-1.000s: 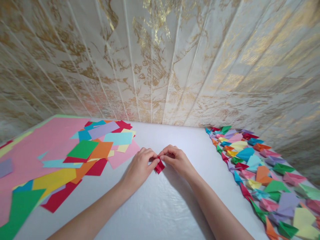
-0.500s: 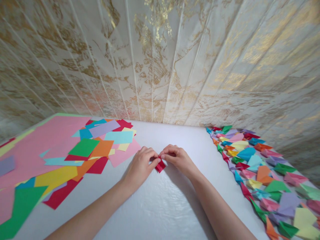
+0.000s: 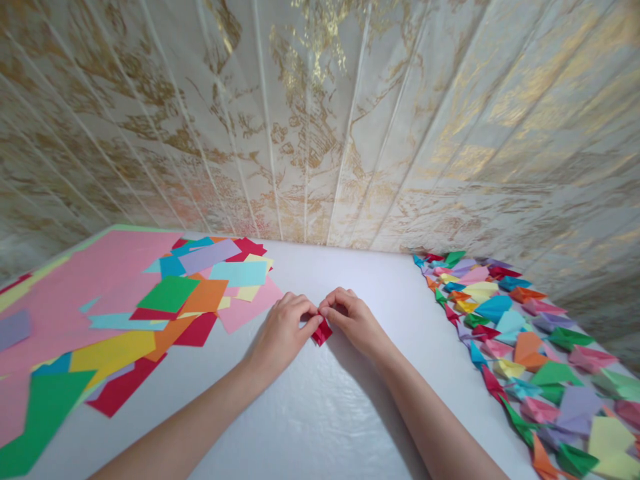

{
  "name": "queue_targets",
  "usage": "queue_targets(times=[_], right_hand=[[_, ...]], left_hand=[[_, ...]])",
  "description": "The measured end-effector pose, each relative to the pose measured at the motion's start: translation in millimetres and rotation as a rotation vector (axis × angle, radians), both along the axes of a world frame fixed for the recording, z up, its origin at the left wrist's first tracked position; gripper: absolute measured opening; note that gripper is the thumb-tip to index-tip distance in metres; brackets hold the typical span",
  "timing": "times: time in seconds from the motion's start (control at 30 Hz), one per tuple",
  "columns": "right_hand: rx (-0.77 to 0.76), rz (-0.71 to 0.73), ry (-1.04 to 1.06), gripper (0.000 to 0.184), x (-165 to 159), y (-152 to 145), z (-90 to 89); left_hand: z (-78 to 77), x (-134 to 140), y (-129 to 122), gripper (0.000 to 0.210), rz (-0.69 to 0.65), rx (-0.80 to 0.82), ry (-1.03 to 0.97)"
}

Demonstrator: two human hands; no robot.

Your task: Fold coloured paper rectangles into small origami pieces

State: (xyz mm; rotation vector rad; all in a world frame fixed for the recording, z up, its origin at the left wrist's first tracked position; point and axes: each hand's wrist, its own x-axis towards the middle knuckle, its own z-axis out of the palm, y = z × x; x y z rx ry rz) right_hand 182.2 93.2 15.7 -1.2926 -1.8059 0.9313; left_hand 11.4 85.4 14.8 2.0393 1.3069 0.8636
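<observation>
A small folded piece of red paper (image 3: 322, 333) is held between my two hands above the middle of the white table (image 3: 300, 413). My left hand (image 3: 291, 321) pinches its left side between thumb and fingers. From the right, my right hand (image 3: 351, 317) pinches the upper edge, its thumb and index fingertips close to those of the left. The lower part of the red paper shows below the fingertips as a folded point; the fingers cover its top.
On the left lie loose coloured paper rectangles, among them a green piece (image 3: 167, 294), over large pink sheets (image 3: 115, 267). Rows of small folded paper shapes (image 3: 500, 323) cover the right side. A patterned curtain (image 3: 310, 120) hangs at the table's far edge.
My right thumb and index finger have shifted slightly left, nearer the left fingertips. Both hands keep their pinch on the red paper.
</observation>
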Motion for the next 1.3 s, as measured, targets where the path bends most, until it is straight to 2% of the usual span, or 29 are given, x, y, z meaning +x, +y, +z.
queue_targets(times=[0.1,0.2,0.33,0.43,0.53,0.6,0.73,0.9,1.0,1.1,1.3], right_hand=[[0.043,-0.04,0.029,0.015,-8,-4,-2.1],[0.081,-0.105,0.085,0.015,-14,-7,-5.3],[0.082,-0.183,0.2,0.015,-17,-8,-9.6],[0.046,-0.203,0.302,0.016,-17,-7,-12.2],[0.018,-0.194,0.364,0.017,-17,-8,-13.1],[0.011,-0.181,0.373,0.017,-17,-9,-12.0],[0.052,-0.144,0.313,0.013,-15,-12,-5.9],[0.363,-0.046,-0.001,0.017,-11,-14,3.3],[0.442,0.054,-0.12,0.015,-10,-15,6.8],[0.427,0.061,-0.135,0.016,-9,-15,7.9],[0.298,-0.003,-0.009,0.02,-7,-14,2.9]], left_hand=[[-0.8,1,0,0.017,0.031,-0.048,-0.079],[-3.4,3,-1,0.004,0.101,-0.125,-0.202],[-2.7,9,-4,0.043,0.185,-0.324,-0.429],[4.9,14,-10,0.05,0.155,-0.523,-0.585],[12.7,17,-15,0.039,0.082,-0.673,-0.682],[15.1,18,-16,0.033,0.046,-0.713,-0.714],[12.0,16,-11,0.026,0.014,-0.677,-0.712],[-1.6,12,-4,0.02,-0.023,-0.586,-0.627],[-8.7,9,-4,0.015,-0.036,-0.538,-0.553],[-8.5,7,-5,0.01,-0.05,-0.517,-0.497],[5.1,6,-7,0.011,-0.11,-0.515,-0.444]])
